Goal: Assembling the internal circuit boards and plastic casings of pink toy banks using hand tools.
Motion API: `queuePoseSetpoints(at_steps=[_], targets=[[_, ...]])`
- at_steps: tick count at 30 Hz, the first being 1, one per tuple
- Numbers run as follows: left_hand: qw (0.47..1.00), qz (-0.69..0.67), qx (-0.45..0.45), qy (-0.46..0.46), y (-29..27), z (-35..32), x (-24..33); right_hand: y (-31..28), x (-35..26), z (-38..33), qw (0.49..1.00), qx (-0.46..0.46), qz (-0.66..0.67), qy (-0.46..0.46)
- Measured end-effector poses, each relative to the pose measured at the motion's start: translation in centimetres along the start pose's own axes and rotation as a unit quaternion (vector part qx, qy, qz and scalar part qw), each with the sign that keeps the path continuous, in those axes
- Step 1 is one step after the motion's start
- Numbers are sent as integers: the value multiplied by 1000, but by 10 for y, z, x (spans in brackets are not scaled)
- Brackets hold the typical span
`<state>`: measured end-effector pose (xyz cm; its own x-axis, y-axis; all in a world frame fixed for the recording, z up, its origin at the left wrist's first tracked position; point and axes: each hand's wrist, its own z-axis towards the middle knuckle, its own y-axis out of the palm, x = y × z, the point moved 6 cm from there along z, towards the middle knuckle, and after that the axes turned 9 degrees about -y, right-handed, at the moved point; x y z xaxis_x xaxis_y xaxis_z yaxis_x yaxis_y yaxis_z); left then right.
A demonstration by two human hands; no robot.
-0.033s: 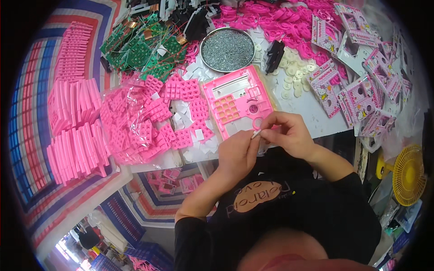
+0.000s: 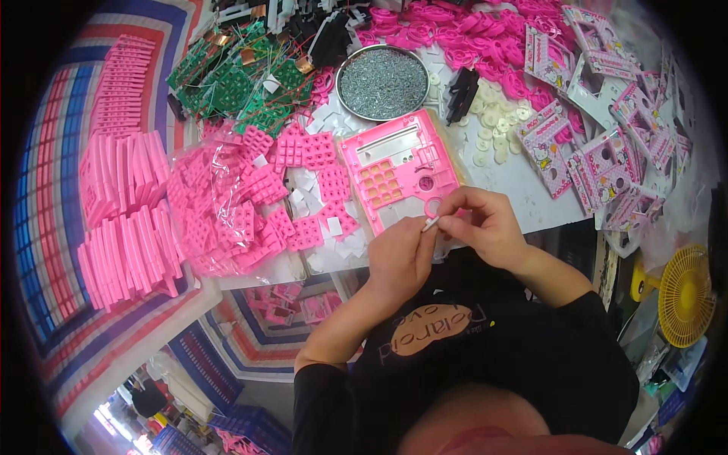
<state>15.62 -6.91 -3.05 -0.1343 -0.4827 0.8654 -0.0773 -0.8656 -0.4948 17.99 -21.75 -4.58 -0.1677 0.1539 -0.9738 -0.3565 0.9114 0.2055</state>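
Note:
A small white piece [image 2: 431, 224] is pinched at the fingertips of my left hand [image 2: 400, 254] and my right hand [image 2: 481, 224]. Both hands are closed and meet at the table's front edge. The piece is mostly covered by fingers, so its exact kind is unclear. Just beyond the fingertips lies a pink plastic housing [image 2: 446, 155], with a keypad grid of square openings and a long slot. A pink ring [image 2: 433, 206] shows at the housing's near right corner, close to my right fingers.
Beyond the housing stands a round metal tray [image 2: 339, 95] of small screws. Pink keypads [image 2: 250, 182] in plastic and green circuit boards [image 2: 220, 83] lie left. Cream discs [image 2: 500, 114], pink loops [image 2: 470, 34] and printed panels [image 2: 607, 163] are piled right. A yellow fan [image 2: 686, 296] stands lower right.
My hands stay almost in place. The small white piece has turned slightly between the fingertips.

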Motion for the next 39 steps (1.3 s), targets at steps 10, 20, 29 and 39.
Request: queuePoseSetpoints(at_steps=[10,20,29,39], targets=[[980,165,-98,53,-2,19,7,-9,-39,28,898,19,-350,-266],[954,272,-55,110,-16,38,-21,6,-15,63,707,-109,-635,-293],[965,241,-40,100,-18,36,-29,15,-13,61,698,-85,-672,-231],[921,354,125,103,-44,166,-42,-29,-86,80,829,103,-480,-267]])
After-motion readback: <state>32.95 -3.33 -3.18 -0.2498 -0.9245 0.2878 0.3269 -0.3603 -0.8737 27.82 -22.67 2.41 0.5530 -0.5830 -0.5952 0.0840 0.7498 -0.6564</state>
